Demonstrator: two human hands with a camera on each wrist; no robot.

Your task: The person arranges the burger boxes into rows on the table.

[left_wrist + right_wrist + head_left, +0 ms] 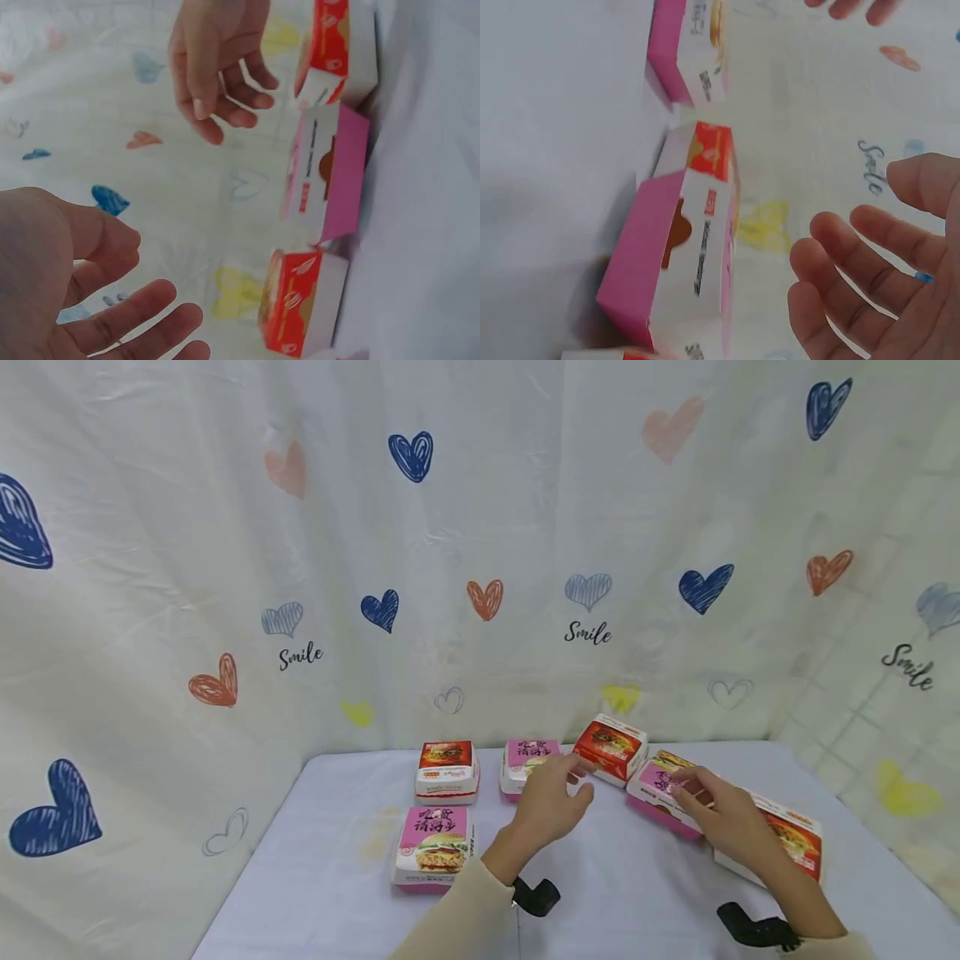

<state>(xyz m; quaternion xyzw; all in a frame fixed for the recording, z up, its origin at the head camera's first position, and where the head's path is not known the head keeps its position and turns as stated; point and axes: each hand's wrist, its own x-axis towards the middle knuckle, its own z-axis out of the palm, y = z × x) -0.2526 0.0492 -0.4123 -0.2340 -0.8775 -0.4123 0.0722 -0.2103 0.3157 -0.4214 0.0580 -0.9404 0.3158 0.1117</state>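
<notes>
"Over the right pink box (pixel 663 797), what do the hands do?"

"The right hand (pixel 723 818) hovers there, with fingers loosely bent. The left hand (pixel 546 800) is to the left of that box, its thumb and fingers spread. Both hold nothing, and they are apart from each other."

"And the other boxes?"

"Behind that box and to its left is the far red box (pixel 610 749). To its right, nearer to the camera, is the right red box (pixel 798 843), partly hidden. Well to its left are the back pink box (pixel 520 770), the left red box (pixel 447 774) and the left pink box (pixel 433 845)."

"Which step is this?"

"I suppose it is the arranging of boxes; reaching or letting go, I cannot tell. The next grip probably calls for fingers along the box sides, with gentle pressure, because card may dent."

"Which writing can you read?"

"On the curtain (pixel 487 510) behind the right pink box, 'Smile' (pixel 588 633) repeats. Pink boxes carry large Chinese characters (pixel 433 819). Small print is too blurred, so I give no brand."
</notes>
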